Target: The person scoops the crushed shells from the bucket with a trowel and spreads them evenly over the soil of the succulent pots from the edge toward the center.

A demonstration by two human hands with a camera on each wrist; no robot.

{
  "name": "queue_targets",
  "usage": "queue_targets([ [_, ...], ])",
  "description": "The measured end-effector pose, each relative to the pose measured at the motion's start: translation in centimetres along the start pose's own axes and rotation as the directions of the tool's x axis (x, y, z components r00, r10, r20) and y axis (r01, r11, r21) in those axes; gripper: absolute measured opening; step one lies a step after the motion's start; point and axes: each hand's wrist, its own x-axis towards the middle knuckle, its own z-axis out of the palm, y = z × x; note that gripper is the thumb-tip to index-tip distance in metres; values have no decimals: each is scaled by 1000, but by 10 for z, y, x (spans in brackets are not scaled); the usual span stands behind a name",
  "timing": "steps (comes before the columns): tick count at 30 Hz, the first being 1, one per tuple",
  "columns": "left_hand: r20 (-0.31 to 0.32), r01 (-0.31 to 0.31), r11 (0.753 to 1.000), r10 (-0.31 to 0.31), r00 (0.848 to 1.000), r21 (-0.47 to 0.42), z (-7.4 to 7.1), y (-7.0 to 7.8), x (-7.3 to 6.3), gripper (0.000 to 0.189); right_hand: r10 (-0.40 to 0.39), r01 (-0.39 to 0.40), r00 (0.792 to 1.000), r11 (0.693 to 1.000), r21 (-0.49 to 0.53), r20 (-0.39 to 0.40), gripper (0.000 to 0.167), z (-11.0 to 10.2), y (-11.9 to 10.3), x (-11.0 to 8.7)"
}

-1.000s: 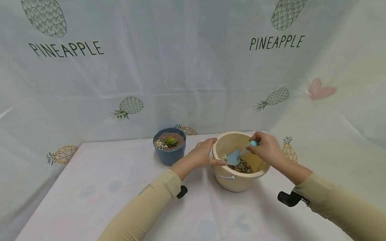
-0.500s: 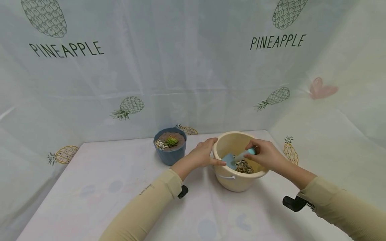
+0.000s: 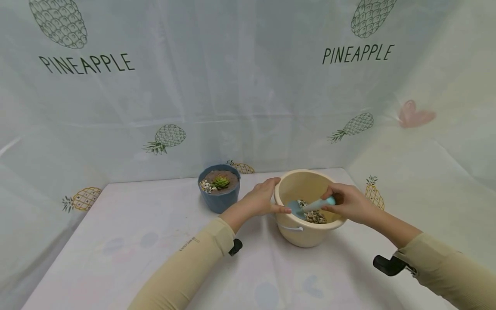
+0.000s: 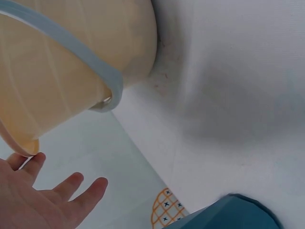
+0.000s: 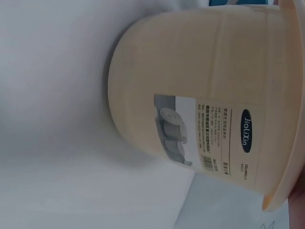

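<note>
A cream plastic bucket (image 3: pixel 300 234) stands upright on the table, with small pebbles (image 3: pixel 315 216) inside. My left hand (image 3: pixel 260 200) holds its left rim, the thumb lying along the front edge. In the left wrist view, some fingers (image 4: pixel 34 167) of that hand touch the rim while others stick out free. My right hand (image 3: pixel 350 203) reaches over the right side of the bucket and grips the handle of a small light-blue trowel (image 3: pixel 314 205). The trowel's blade rests low against the left inner wall, partly among the pebbles. The right wrist view shows mostly the labelled bucket side (image 5: pixel 190 86).
A blue pot (image 3: pixel 218 201) with a green succulent (image 3: pixel 221 181), brown soil and pale pebbles stands left of the bucket, near the back edge. A cloth printed with pineapples (image 3: pixel 170 135) hangs behind. The bucket's white handle (image 4: pixel 78 47) hangs down its side.
The right hand has moved down and slightly right, tilting the trowel flatter and lowering its blade into the pebbles. The left hand keeps its place on the rim.
</note>
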Motion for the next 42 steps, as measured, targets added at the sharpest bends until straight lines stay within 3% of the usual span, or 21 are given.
queue_targets([
  [5, -3, -9, 1000, 9, 1000, 4, 0, 1, 1, 101, 17, -17, 1000, 1000, 16, 3, 18, -7, -2, -6],
  [14, -4, -3, 1000, 3, 1000, -1, 1, 0, -1, 103, 160, -166, 985, 980, 106, 68, 18, -17, -5, -11],
  [19, -2, -2, 1000, 2, 1000, -17, 1, -1, -2, 103, 204, -209, 978, 968, 139, 46, 21, -19, -4, -11],
  [31, 3, 10, 999, -10, 1000, -41, 1, -2, -2, 102, 247, -222, 966, 946, 236, -80, 27, -29, -1, -19],
  [42, 4, 0, 999, 0, 1000, -35, 3, -4, -2, 105, 223, -162, 959, 938, 307, -173, 27, -28, 3, -31],
])
